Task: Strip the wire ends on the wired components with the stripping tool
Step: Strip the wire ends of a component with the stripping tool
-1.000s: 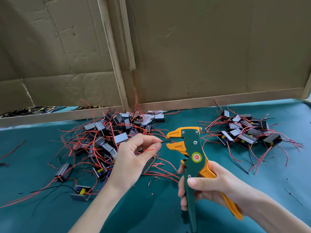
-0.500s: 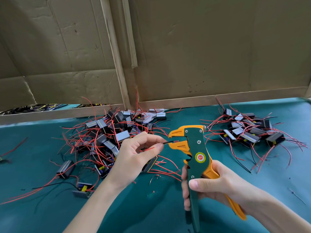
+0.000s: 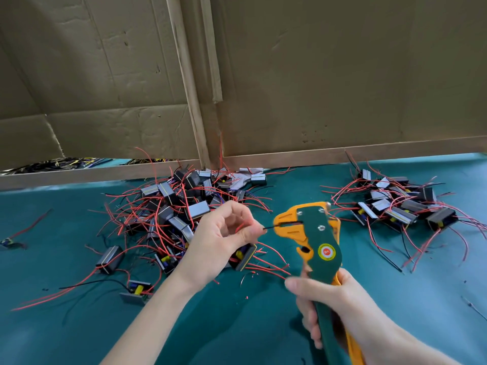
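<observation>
**Bench layout**

Table (image 3: 395, 299) runs full width, with cardboard panels (image 3: 342, 75) standing along its far edge. Large pile of wired components (image 3: 171, 206) sits centre-left, reaching back to the panels. Smaller pile (image 3: 395, 206) is far right, well apart from it. Near-left of the large pile lie a far stray component (image 3: 109, 259) and a near stray component (image 3: 135, 292). Edge component (image 3: 8, 243) is at far left. Left hand (image 3: 218, 246) is in front of the large pile, pinching a wire (image 3: 268, 227). Stripping tool (image 3: 316, 241) stands upright just right of it, between the piles, gripped by the right hand (image 3: 342, 312) nearest the camera. The wire end sits in the tool's jaws.
</observation>
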`<state>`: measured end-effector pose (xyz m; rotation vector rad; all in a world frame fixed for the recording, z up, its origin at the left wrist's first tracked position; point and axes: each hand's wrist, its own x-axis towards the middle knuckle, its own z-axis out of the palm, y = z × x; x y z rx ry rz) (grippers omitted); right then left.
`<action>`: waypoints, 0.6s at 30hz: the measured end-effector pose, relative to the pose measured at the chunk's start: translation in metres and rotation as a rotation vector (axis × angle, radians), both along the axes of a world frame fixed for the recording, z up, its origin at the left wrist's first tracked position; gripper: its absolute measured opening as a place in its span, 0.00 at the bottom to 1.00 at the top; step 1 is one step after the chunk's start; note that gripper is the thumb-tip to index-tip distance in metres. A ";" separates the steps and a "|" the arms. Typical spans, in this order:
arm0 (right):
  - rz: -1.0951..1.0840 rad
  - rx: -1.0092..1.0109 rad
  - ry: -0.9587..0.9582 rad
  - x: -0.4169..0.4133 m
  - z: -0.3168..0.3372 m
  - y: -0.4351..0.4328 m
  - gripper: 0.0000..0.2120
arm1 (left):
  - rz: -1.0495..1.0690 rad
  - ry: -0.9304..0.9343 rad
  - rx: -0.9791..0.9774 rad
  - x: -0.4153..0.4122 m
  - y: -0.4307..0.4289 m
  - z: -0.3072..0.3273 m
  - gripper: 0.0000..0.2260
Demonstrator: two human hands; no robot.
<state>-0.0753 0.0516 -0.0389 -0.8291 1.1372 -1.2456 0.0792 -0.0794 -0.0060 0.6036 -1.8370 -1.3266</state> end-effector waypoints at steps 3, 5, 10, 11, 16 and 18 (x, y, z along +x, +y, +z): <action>-0.010 0.012 -0.076 -0.005 -0.001 -0.003 0.13 | -0.033 -0.039 0.081 -0.004 -0.002 -0.011 0.03; 0.057 -0.030 -0.208 -0.012 0.002 -0.006 0.14 | -0.013 -0.106 0.002 -0.007 -0.001 -0.015 0.04; 0.047 -0.046 -0.264 -0.028 -0.002 -0.016 0.22 | 0.117 -0.334 -0.417 -0.007 -0.001 -0.025 0.09; 0.043 -0.044 -0.254 -0.031 -0.002 -0.017 0.22 | 0.127 -0.333 -0.427 -0.007 -0.001 -0.025 0.08; 0.082 -0.056 -0.205 -0.037 0.002 -0.018 0.21 | 0.052 -0.444 -0.525 -0.009 0.001 -0.026 0.03; 0.076 -0.056 -0.203 -0.038 0.002 -0.018 0.22 | 0.030 -0.514 -0.605 -0.008 0.002 -0.028 0.02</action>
